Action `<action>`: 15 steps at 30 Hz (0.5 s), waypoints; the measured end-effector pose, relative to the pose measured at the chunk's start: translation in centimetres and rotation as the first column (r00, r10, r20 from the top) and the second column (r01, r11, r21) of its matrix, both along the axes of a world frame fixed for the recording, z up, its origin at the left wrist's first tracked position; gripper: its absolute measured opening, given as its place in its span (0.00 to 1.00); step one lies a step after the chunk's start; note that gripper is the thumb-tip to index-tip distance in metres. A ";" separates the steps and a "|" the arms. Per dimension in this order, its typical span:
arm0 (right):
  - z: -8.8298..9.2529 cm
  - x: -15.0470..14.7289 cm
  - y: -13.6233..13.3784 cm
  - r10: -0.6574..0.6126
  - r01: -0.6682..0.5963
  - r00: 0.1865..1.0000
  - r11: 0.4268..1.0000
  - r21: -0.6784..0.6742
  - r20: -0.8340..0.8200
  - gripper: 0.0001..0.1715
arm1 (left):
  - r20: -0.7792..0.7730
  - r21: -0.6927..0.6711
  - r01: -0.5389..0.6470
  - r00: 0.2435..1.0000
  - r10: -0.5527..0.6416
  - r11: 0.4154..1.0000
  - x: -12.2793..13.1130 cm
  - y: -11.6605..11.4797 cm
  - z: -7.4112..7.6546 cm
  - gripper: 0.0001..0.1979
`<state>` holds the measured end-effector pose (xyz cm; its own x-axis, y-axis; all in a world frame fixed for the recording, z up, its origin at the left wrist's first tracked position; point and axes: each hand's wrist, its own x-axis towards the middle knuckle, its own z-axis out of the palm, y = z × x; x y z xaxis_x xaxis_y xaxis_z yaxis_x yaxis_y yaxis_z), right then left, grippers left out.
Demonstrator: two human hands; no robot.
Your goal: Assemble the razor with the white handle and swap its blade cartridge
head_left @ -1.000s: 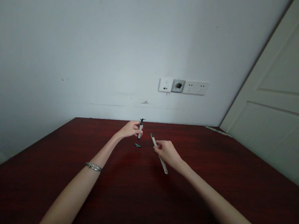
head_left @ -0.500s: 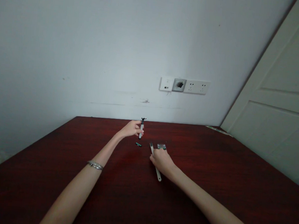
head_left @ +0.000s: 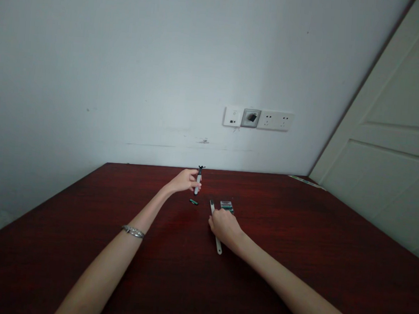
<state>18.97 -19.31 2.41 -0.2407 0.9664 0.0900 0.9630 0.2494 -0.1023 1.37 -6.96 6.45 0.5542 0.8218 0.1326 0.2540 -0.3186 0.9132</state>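
Note:
My left hand [head_left: 185, 180] holds a white razor handle [head_left: 198, 180] upright above the dark red table [head_left: 81, 243], its black forked head on top. A small green and black cartridge [head_left: 193, 202] lies on the table just below that hand. My right hand [head_left: 225, 226] rests low on the table with its fingers closed around a long white stick-like tool [head_left: 215, 227], which lies nearly flat and points away from me. A small green and clear box of cartridges [head_left: 226, 206] sits just beyond my right hand.
A white wall rises behind the table, with a row of sockets and a switch [head_left: 257, 118]. A white door [head_left: 392, 155] stands at the right. A thin strip [head_left: 306, 182] lies at the table's far right corner.
My right hand has come down from the air to the table with the white tool, uncovering the cartridge box behind it. My left hand has stayed where it was.

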 end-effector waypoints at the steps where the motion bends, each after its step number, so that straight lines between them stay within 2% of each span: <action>1: 0.0 0.0 -0.1 0.000 0.000 1.000 1.000 0.003 0.000 0.19 | -0.002 -0.001 0.001 1.000 -0.001 1.000 0.0 0.0 0.0 0.10; 4: 0.5 0.1 -0.2 -0.004 0.004 1.000 1.000 0.020 -0.001 0.21 | -0.010 -0.004 0.001 1.000 -0.001 1.000 0.1 0.0 -0.1 0.10; 7: 2.1 1.4 0.3 -0.028 0.029 1.000 0.998 0.064 -0.008 0.23 | -0.008 -0.010 -0.013 1.000 0.013 1.000 0.3 -0.1 0.0 0.09; 12: 5.3 6.2 2.7 -0.060 0.075 0.991 0.988 0.138 -0.116 0.17 | 0.020 -0.014 -0.032 0.999 0.032 0.999 0.5 -0.1 0.3 0.10; 15: 5.8 8.9 4.2 0.000 0.022 0.981 0.993 0.114 -0.193 0.16 | 0.018 -0.019 -0.041 0.999 0.041 0.999 0.5 -0.1 0.4 0.10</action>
<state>27.83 -15.07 8.18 -0.1976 0.9492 0.2447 0.9308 0.2600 -0.2569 1.90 -7.06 6.84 0.5179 0.8460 0.1267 0.2496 -0.2910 0.9236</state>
